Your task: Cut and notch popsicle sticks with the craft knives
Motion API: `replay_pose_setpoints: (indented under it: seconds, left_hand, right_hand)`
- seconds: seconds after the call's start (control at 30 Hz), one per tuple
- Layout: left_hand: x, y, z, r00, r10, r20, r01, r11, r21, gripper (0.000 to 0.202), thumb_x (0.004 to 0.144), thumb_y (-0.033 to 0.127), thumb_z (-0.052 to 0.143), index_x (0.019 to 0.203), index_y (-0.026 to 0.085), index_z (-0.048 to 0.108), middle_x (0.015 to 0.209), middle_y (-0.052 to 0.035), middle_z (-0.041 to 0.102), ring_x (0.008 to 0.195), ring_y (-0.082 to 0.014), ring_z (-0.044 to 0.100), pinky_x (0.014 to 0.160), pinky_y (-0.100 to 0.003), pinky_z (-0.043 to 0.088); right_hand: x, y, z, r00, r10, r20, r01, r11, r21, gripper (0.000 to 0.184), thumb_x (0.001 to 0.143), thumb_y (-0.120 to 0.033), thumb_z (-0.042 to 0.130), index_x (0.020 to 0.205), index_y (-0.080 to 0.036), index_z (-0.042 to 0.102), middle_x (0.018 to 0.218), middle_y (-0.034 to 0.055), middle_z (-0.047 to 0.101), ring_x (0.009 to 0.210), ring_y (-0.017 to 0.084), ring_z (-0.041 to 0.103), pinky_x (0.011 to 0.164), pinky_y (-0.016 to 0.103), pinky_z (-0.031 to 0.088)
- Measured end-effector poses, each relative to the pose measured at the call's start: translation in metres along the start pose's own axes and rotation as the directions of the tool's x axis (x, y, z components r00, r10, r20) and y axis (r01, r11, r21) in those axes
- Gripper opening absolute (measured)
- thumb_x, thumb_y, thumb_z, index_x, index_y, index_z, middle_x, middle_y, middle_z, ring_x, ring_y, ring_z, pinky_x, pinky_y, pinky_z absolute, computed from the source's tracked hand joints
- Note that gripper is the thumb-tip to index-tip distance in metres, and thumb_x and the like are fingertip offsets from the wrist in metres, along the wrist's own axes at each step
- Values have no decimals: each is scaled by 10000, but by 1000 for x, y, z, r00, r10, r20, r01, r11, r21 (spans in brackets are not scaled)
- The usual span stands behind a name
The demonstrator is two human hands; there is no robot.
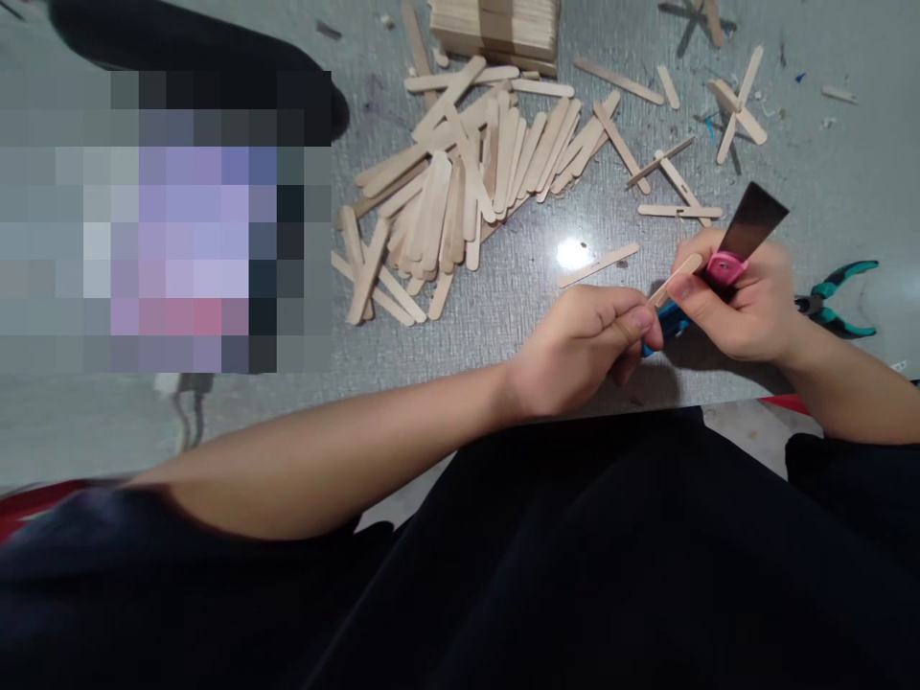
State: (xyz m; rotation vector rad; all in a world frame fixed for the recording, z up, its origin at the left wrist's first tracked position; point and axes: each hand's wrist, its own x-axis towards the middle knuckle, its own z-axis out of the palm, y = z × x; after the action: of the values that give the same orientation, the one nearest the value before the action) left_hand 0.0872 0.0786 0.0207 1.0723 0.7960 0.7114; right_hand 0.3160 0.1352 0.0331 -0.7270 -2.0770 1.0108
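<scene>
My left hand [593, 335] is closed, pinching the lower end of a wooden craft stick [677, 279] between thumb and fingers. The right thumb presses on the stick's other end. My right hand [751, 297] is wrapped around a tool with a wide dark blade [753, 220] and a pink collar [725, 269]. Its blade points up and away from me. Under the stick, between both hands, shows a blue part [670, 328]; I cannot tell whether it belongs to the same tool.
A heap of loose craft sticks [460, 182] lies left of centre, below a stacked bundle [495, 29]. Several joined sticks [738, 110] are at the upper right. Teal-handled pliers [838, 302] lie beyond my right wrist. A dark object [201, 43] and a blurred patch occupy the left.
</scene>
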Motion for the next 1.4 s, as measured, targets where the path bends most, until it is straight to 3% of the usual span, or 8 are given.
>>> replay_pose_setpoints:
  seconds: [0.23, 0.37, 0.57, 0.8, 0.97, 1.13, 1.27, 1.4]
  left_hand:
    - [4, 4, -7, 996, -11, 86, 16, 998, -59, 270, 1093, 254, 648, 837, 187, 699, 542, 45, 596, 484, -88, 503, 526, -226, 418]
    - [3, 7, -7, 999, -38, 31, 36, 998, 47, 276, 1106, 252, 630, 852, 182, 713, 556, 33, 617, 511, -95, 536, 558, -221, 446]
    - [3, 11, -4, 998, -57, -16, 59, 991, 118, 290, 1128, 192, 577, 884, 172, 733, 560, 35, 628, 531, -92, 543, 579, -203, 464]
    - [6, 13, -5, 988, -151, -27, 153, 987, 50, 370, 1152, 136, 545, 819, 181, 700, 505, 45, 549, 485, -93, 491, 525, -207, 429]
    - [6, 15, -7, 986, -166, -13, 166, 986, 29, 385, 1157, 112, 539, 811, 179, 693, 506, 42, 553, 480, -84, 499, 528, -196, 428]
    - [5, 17, -5, 991, -135, -6, 136, 988, 75, 350, 1157, 156, 565, 836, 176, 701, 553, 30, 613, 507, -82, 546, 535, -186, 454]
    - [5, 14, -3, 996, -93, -13, 94, 988, 125, 305, 1153, 218, 597, 880, 178, 726, 581, 28, 647, 533, -88, 570, 537, -187, 452]
    - [4, 12, -4, 996, -89, 19, 89, 996, 9, 292, 1160, 259, 606, 903, 177, 720, 577, 28, 645, 482, -76, 485, 483, -198, 379]
  right_hand:
    - [0, 0, 2, 999, -8, -36, 9, 999, 37, 261, 1157, -330, 740, 903, -272, 726, 731, -35, 685, 621, 133, 600, 576, 323, 449]
    - [-1, -1, 2, 999, 27, -24, -27, 999, 26, 244, 1151, -342, 750, 918, -270, 746, 734, -28, 682, 638, 146, 611, 593, 327, 469]
    - [-1, -8, 5, 985, 159, 67, -169, 967, 190, 222, 1123, -346, 830, 914, -280, 793, 811, -23, 805, 717, 163, 733, 700, 335, 601]
    - [0, -8, 3, 956, 287, 59, -291, 954, 67, 309, 1054, -451, 923, 837, -280, 783, 756, -17, 758, 649, 166, 690, 613, 353, 545]
    - [2, -11, 2, 929, 355, 108, -369, 914, 166, 387, 1077, -516, 908, 816, -258, 783, 740, -19, 766, 636, 141, 677, 634, 319, 585]
    - [1, -6, 7, 955, 279, 102, -296, 919, 259, 389, 1079, -516, 908, 826, -244, 793, 733, -20, 777, 621, 129, 681, 601, 289, 577]
    - [0, -11, 13, 957, 287, 40, -289, 938, 191, 433, 1105, -531, 871, 794, -254, 755, 700, -23, 744, 618, 143, 668, 614, 310, 579]
    - [-1, -10, 8, 977, 209, 32, -211, 966, 146, 397, 1147, -542, 808, 877, -253, 773, 750, -27, 735, 654, 139, 645, 625, 320, 518]
